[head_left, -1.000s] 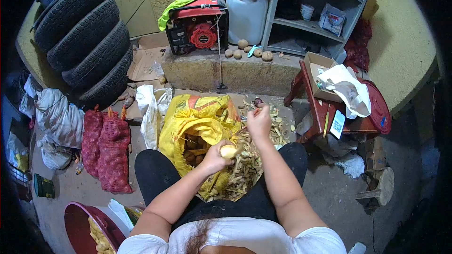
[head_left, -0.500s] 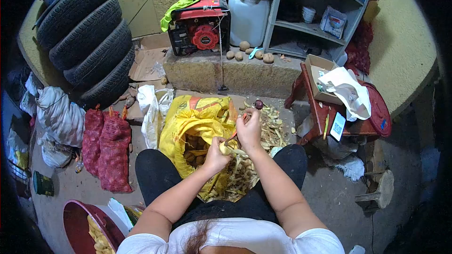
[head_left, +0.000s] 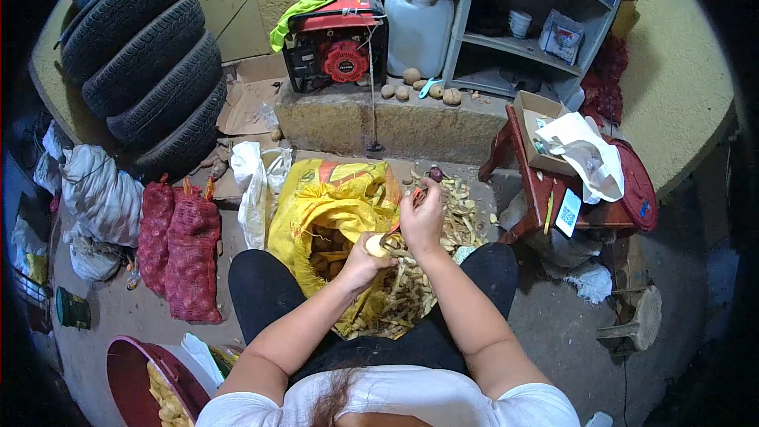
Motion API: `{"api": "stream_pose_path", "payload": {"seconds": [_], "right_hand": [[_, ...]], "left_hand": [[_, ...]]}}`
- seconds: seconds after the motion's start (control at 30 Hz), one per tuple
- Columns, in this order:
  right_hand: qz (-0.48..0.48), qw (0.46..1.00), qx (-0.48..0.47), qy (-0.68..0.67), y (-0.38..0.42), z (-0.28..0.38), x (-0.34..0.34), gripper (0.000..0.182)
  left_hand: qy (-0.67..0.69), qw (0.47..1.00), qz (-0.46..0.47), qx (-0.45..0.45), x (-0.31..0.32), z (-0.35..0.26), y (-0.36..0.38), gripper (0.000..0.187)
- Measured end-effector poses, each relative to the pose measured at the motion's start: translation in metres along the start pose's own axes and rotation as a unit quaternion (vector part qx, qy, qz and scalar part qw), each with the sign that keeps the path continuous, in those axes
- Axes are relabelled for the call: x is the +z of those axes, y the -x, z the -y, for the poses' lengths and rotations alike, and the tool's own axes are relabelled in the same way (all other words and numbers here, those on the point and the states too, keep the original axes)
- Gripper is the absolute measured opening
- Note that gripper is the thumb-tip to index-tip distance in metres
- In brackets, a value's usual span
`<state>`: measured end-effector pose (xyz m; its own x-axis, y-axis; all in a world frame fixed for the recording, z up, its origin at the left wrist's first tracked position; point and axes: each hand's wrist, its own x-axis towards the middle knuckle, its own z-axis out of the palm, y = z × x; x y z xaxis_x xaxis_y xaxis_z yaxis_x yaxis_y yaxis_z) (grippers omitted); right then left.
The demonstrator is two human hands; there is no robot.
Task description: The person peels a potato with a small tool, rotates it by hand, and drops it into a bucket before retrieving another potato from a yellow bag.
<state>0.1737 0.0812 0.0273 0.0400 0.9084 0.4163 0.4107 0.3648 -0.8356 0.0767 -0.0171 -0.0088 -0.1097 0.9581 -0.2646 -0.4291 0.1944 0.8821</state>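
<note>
My left hand (head_left: 362, 263) is closed around a potato (head_left: 376, 246), whose pale peeled flesh faces up. In my right hand (head_left: 424, 217) is a peeler (head_left: 418, 197) with an orange-red handle, its blade end right at the potato's upper right side. A strip of peel hangs near the potato. Just left of my hands, a yellow sack (head_left: 288, 229) gapes with unpeeled potatoes (head_left: 326, 241) inside. Potato peelings (head_left: 407, 296) lie heaped between my knees and spread forward past my right hand. A dark red onion (head_left: 435, 174) rests among the farther peelings.
At lower left stands a dark red tub (head_left: 126, 372) holding peeled potatoes (head_left: 164, 399). Red mesh sacks (head_left: 192, 257) lean on the left, before stacked tires (head_left: 150, 55). A red table (head_left: 545, 198) is at right, a wooden stool (head_left: 647, 318) below it. A generator (head_left: 336, 43) sits on the ledge ahead.
The potato has turned in my left hand, so its pale face now points up more. My right hand with the peeler has shifted slightly, staying close to it.
</note>
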Motion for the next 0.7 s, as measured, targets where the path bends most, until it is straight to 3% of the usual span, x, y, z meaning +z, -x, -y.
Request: {"api": "stream_pose_path", "payload": {"seconds": [0.13,0.2,0.23,0.43,0.53,0.6,0.63,0.67,0.7], "right_hand": [[-0.028,0.999,0.006,0.019,-0.014,-0.007,-0.003,0.030],[-0.021,0.994,0.084,0.072,-0.027,-0.031,-0.001,0.026],[-0.004,0.993,0.115,-0.004,-0.030,-0.034,-0.005,0.025],[-0.005,0.998,0.060,0.000,-0.037,-0.046,-0.012,0.028],[-0.009,0.998,-0.001,0.067,-0.039,-0.038,-0.023,0.029],[-0.010,0.993,-0.039,0.112,-0.040,-0.032,-0.029,0.030],[0.004,0.995,-0.022,0.092,-0.041,-0.031,-0.032,0.030],[0.018,0.997,-0.004,0.072,-0.040,-0.031,-0.035,0.031],[0.025,0.997,-0.004,0.070,-0.040,-0.031,-0.037,0.031]], "left_hand": [[-0.010,0.999,0.040,0.006,-0.003,0.002,0.001,0.052],[0.004,0.999,0.052,-0.004,-0.001,-0.008,0.005,0.051],[0.019,0.998,0.061,-0.014,0.000,-0.013,0.007,0.051],[0.078,0.988,0.120,-0.061,-0.009,-0.033,0.012,0.055],[-0.113,0.992,0.047,0.019,-0.050,-0.049,0.018,0.059],[-0.122,0.990,-0.051,0.058,-0.083,-0.086,0.049,0.058],[-0.137,0.979,-0.134,0.071,-0.117,-0.098,0.064,0.057],[-0.260,0.927,-0.232,0.140,-0.144,-0.116,0.087,0.056],[-0.275,0.903,-0.307,0.122,-0.160,-0.143,0.117,0.055]]}}
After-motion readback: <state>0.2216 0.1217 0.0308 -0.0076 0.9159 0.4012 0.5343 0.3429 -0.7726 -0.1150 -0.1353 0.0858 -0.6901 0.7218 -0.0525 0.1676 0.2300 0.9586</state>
